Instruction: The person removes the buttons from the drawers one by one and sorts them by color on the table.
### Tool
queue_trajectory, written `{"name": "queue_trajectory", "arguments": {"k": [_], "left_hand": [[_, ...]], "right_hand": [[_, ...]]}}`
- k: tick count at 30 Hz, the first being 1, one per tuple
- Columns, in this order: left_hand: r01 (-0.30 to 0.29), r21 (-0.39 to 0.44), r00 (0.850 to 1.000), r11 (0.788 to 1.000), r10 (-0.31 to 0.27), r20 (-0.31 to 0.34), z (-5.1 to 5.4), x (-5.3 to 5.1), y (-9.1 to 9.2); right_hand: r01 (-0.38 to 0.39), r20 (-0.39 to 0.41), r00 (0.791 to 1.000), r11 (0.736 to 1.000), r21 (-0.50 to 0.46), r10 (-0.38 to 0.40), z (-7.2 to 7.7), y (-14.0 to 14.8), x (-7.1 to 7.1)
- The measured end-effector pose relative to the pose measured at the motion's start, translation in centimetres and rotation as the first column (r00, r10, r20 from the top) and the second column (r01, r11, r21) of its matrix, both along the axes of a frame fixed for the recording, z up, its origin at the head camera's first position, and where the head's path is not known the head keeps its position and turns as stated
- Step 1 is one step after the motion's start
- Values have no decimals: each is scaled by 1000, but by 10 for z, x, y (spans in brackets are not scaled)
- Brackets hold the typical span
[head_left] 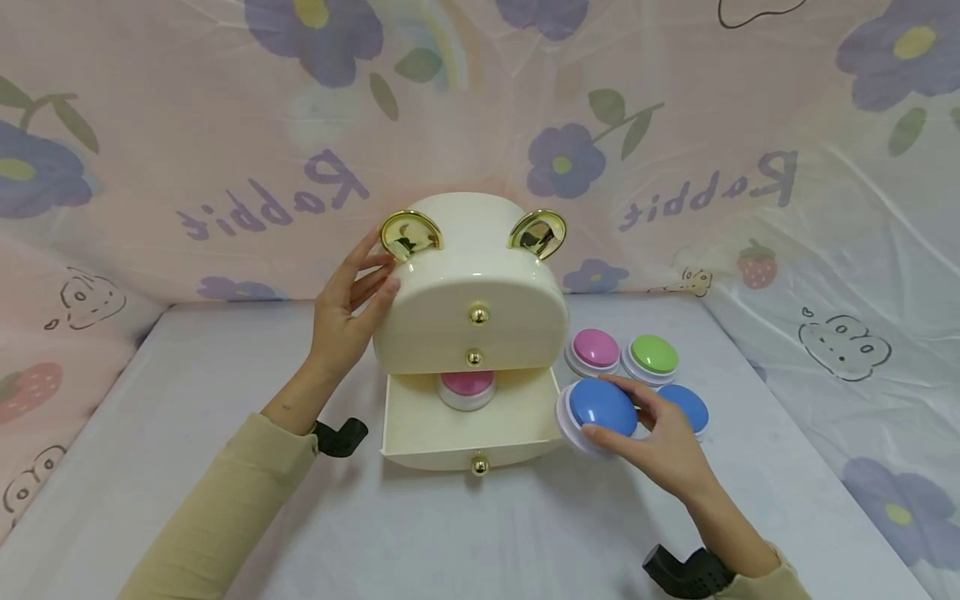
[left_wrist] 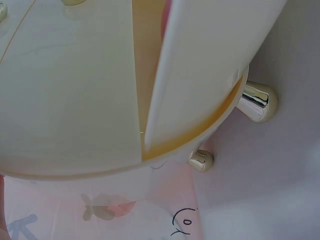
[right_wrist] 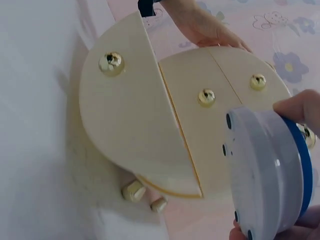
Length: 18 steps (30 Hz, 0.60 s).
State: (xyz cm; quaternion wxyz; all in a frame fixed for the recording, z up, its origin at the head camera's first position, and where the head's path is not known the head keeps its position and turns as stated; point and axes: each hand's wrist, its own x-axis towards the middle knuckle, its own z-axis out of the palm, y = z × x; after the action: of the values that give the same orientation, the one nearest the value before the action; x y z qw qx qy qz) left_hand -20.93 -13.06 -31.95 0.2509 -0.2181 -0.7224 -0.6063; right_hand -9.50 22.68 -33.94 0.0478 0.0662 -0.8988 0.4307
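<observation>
A cream storage box (head_left: 468, 292) with gold ears and round gold knobs stands on the table, its bottom drawer (head_left: 420, 425) pulled out. My left hand (head_left: 348, 304) rests against the box's left side below the ear, fingers extended. A pink push button (head_left: 467, 383) with a white base sits inside the drawer, partly hidden by the box front. My right hand (head_left: 663, 437) grips a blue push button (head_left: 602, 407) by its rim, tilted, beside the drawer's right front corner. Its white underside (right_wrist: 250, 175) with small dark feet faces the right wrist view.
Right of the box lie another pink button (head_left: 596, 347), a green button (head_left: 654, 354) and a second blue button (head_left: 688, 407), partly behind my right hand. A patterned cloth (head_left: 465, 158) hangs behind and at both sides. Gold feet (left_wrist: 257, 102) hold up the box.
</observation>
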Motion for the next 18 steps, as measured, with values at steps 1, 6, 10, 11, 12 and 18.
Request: {"name": "queue_trajectory", "arguments": {"k": [1,6,10,11,12,18], "left_hand": [[-2,-2,1000,1000,2,-2,0,0,0],[-9,-9,1000,1000,9,-7,-1,0,0],[-6,-3,1000,1000,6,-14,-1,0,0],[-6,-1,1000,1000,6,-14,-1,-1,0],[-6,0,1000,1000,6,-14,-1,-1,0],[-6,1,1000,1000,7,-11,0,0,1]], "right_hand": [[5,4,1000,1000,-11,-5,-1,2,0],[42,7,999,999,-26,-42,-5,11,3],[76,21,997,997,13,-76,-12,17,4],[83,30,996,996,25,-83,-13,18,4],[90,41,995,995,41,-92,-15,18,5],[125,93,987,990,66,-131,-24,23,6]]}}
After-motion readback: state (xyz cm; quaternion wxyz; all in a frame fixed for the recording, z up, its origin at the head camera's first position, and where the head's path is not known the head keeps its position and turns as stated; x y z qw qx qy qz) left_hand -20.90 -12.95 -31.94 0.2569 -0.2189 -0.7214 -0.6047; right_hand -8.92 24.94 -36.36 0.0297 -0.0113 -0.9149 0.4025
